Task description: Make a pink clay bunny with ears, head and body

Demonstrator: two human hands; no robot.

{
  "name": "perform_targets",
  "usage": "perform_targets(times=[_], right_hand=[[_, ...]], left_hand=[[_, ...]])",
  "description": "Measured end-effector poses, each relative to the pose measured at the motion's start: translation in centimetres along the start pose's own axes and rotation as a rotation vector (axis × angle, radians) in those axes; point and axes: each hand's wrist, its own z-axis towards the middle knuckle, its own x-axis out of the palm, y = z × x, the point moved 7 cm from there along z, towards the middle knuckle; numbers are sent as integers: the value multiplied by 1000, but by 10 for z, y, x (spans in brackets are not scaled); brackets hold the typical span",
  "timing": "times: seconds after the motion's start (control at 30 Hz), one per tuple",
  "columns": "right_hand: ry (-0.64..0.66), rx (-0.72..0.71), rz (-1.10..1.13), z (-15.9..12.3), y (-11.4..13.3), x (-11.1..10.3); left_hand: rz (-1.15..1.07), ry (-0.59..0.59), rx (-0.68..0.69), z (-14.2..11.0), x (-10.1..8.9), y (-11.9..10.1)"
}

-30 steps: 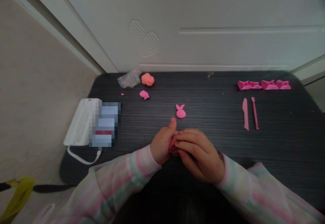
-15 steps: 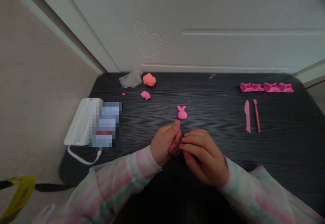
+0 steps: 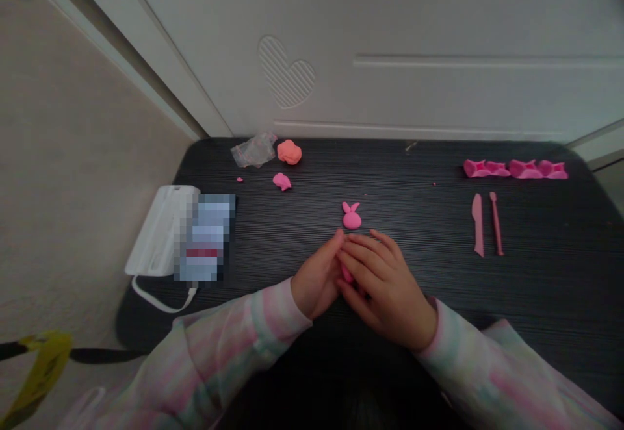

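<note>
My left hand (image 3: 319, 275) and my right hand (image 3: 385, 284) meet near the front middle of the dark table. Between them shows a bit of bright pink modelling clay (image 3: 346, 273), mostly covered by fingers. The right fingers bend over it from above, while the left thumb points up and the other left fingers are largely hidden. Just beyond my fingertips lies a flat pink clay rabbit head (image 3: 351, 219) with two ears, touched by neither hand.
Back left on the table (image 3: 414, 222) are a crumpled clear wrapper (image 3: 254, 150), an orange clay lump (image 3: 289, 152) and a pink clay lump (image 3: 281, 182). A phone (image 3: 207, 238) adjoins a white power bank (image 3: 163, 230). At right lie a pink plastic knife (image 3: 478, 225), a thin tool (image 3: 496, 223) and pink moulds (image 3: 515, 169).
My hands parted slightly half a second ago and have come together again. The right fingers now lie over the left hand, and pink clay shows between them. The view has shifted a little.
</note>
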Motion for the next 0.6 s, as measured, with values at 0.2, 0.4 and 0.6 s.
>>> perform_targets(times=[0.2,0.4,0.6], right_hand=[[122,11,-23,-1,-7,5],[12,63,99,-7,-14,-4],[-48,133,131,-5,-20,-8]], left_hand=[[69,28,29,0,-1,-2],[351,108,134,-4,0,-5],[452,115,175,-2,1,-10]])
